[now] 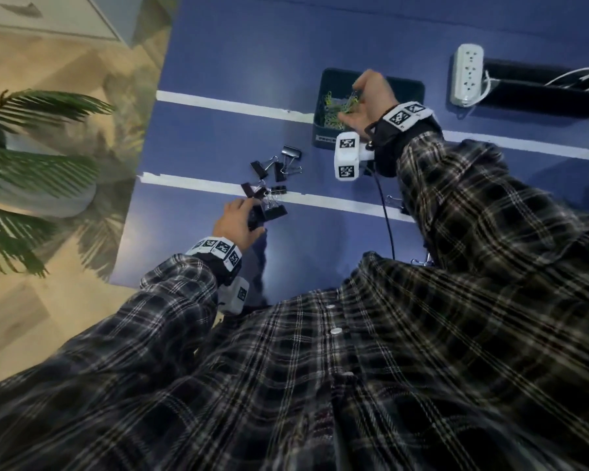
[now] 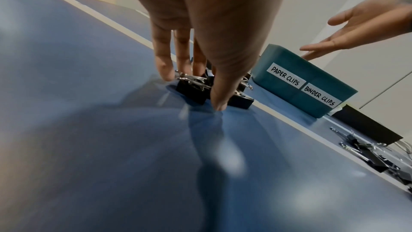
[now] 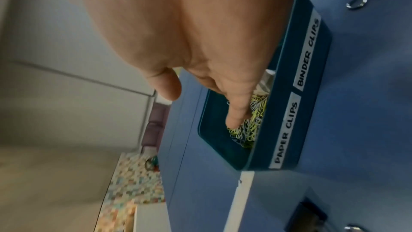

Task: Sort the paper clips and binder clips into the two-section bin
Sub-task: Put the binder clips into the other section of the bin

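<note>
While the left hand [image 1: 236, 222] closes thumb and fingers around black binder clips [image 2: 196, 91] lying on the blue desk [image 1: 218, 137], their transfer is the step in hand. Further right, the right hand [image 1: 366, 103] hangs relaxed and empty over the paper clips [image 3: 249, 126] in the bin [image 2: 310, 93]. Next, the gathered clips should go to the BINDER CLIPS section.

A blue bench [image 1: 218, 62] crossed by white tape strips [image 1: 232, 105] carries the teal two-section bin [image 1: 320, 130], scattered black binder clips [image 1: 283, 164], and a white power strip [image 1: 467, 74].
</note>
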`<state>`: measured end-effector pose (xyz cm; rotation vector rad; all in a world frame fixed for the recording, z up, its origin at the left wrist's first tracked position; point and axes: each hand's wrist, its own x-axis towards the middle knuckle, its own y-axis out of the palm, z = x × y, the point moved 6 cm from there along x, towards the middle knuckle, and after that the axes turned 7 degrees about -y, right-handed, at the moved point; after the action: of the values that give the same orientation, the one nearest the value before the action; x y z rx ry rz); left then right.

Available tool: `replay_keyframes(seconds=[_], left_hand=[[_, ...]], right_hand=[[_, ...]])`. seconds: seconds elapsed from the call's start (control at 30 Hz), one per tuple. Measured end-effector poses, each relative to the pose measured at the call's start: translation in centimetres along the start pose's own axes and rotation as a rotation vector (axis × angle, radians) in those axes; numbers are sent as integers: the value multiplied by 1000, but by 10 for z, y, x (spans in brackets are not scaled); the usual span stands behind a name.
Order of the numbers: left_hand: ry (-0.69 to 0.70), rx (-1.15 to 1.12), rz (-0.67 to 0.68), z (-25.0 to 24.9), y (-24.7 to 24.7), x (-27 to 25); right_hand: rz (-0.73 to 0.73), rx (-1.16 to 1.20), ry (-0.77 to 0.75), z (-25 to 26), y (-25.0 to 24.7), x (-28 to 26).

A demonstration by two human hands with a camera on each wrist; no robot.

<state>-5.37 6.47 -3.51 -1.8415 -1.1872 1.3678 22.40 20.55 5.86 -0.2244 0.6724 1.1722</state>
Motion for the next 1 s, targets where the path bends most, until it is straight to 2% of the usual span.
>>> replay_keyframes(seconds=[0.1, 0.17, 0.27, 0.37, 0.47, 0.63, 0.8, 0.9, 1.0], left_hand=[[53, -48, -3, -1, 0, -1], [106, -101, -2, 0, -2, -1], [114, -57, -24, 8, -5, 0], [71, -24, -19, 20, -6, 0], [88, -32, 39, 26, -5, 0], [82, -79, 108, 31, -5, -2], [125, -63, 193, 33, -4, 2], [131, -54, 178, 33, -8, 6], [100, -39, 152, 39, -14, 9]], right_hand=[[43, -181, -121, -14, 13, -20], [125, -456, -225, -37, 23, -44], [276, -963, -358, -97, 32, -72], [400, -1215, -434, -159, 46, -87], [491, -1355, -543, -188, 63, -98], [452, -1611, -674, -203, 77, -106], [460, -1681, -788, -202, 87, -106], [552, -1683, -808, -201, 87, -109], [562, -1692, -782, -198, 78, -108]])
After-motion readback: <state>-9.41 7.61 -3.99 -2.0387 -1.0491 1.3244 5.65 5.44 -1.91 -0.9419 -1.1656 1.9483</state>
